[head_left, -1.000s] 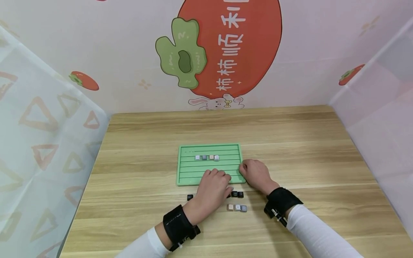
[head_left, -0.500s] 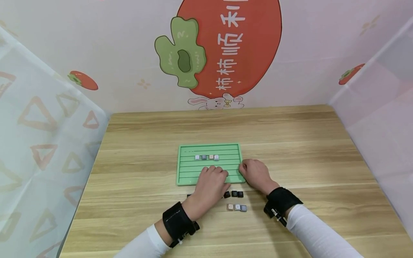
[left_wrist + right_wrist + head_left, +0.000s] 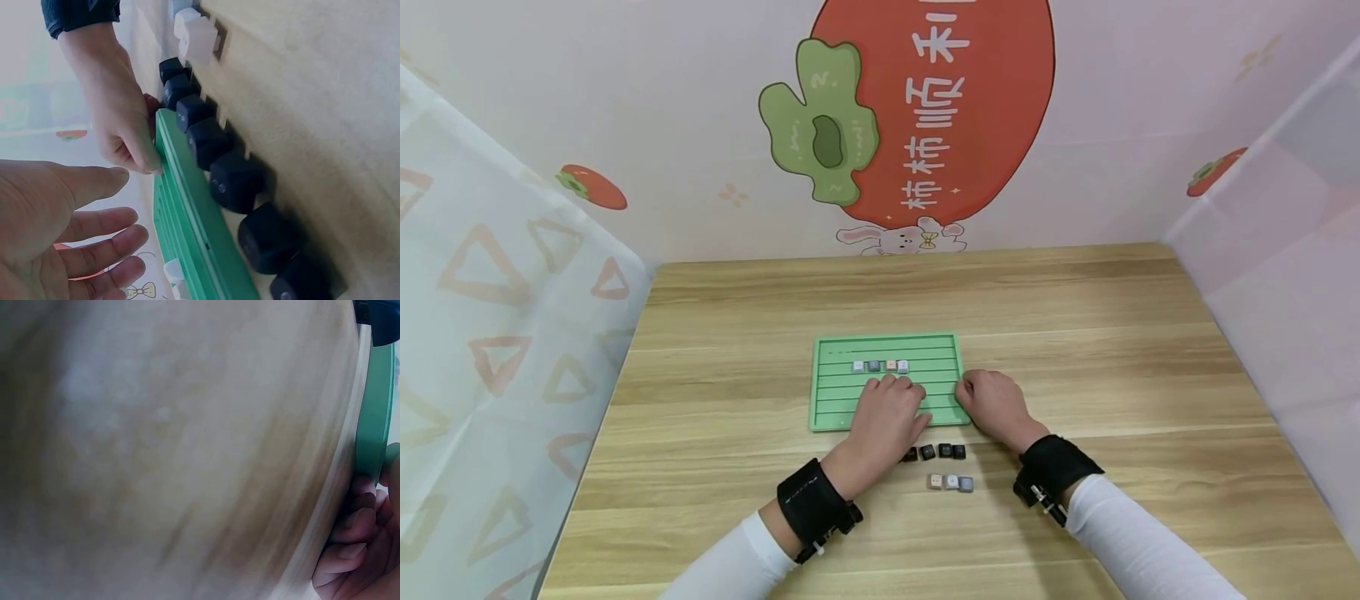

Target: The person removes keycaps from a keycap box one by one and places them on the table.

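A green ridged board (image 3: 831,393) lies on the table. Its second-from-far channels bear a short row of small keycaps: white (image 3: 858,367), grey (image 3: 874,367), orange-beige (image 3: 891,366) and white again. My left hand (image 3: 883,417) hovers over the board's near part; in the left wrist view its fingers (image 3: 103,253) are loosely bent with nothing visible between them. At the board's right edge my right hand (image 3: 996,404) grips the corner, thumb on top, other fingers curled beside it. Several black keycaps (image 3: 945,451) line up in front of the board, partly hidden by my left forearm.
Nearer than the black row stand a beige keycap (image 3: 936,482), a white keycap (image 3: 952,482) and a grey keycap (image 3: 966,484). Wooden tabletop (image 3: 722,375) surrounds the board. A printed cloth wall (image 3: 700,125) rises behind, with further cloth at both sides.
My left hand has shifted a little leftward and away from me over the board, uncovering more of the black keycaps. The right hand keeps its place at the board's edge.
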Available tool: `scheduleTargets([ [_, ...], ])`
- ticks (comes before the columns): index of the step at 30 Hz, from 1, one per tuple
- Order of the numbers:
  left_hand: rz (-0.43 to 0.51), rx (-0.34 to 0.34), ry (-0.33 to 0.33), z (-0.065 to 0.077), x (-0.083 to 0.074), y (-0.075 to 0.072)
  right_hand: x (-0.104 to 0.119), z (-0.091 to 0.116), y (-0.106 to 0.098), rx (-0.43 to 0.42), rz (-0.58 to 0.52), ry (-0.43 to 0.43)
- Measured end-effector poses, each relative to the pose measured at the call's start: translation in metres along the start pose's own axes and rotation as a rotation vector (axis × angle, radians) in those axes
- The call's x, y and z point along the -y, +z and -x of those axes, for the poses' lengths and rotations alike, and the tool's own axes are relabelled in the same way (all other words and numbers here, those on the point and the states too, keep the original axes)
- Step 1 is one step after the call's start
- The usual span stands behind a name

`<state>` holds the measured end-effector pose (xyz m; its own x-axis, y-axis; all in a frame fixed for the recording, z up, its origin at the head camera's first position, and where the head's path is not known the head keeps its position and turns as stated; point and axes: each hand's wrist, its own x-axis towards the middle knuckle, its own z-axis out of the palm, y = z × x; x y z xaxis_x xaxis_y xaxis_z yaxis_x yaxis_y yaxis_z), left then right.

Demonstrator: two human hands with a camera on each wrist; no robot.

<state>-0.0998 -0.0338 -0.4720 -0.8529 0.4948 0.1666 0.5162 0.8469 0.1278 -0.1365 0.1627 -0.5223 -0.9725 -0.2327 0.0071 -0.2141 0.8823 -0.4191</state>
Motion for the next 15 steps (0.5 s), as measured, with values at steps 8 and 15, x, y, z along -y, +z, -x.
scheduleTargets([
  [8, 0.014, -0.021, -0.017, -0.007, 0.005, -0.003, -0.001, 0.0, 0.0, -0.004, -0.004, -0.002],
  [15, 0.045, -0.018, -0.077, -0.015, 0.011, -0.002, -0.001, 0.0, 0.001, -0.006, 0.003, -0.003],
])
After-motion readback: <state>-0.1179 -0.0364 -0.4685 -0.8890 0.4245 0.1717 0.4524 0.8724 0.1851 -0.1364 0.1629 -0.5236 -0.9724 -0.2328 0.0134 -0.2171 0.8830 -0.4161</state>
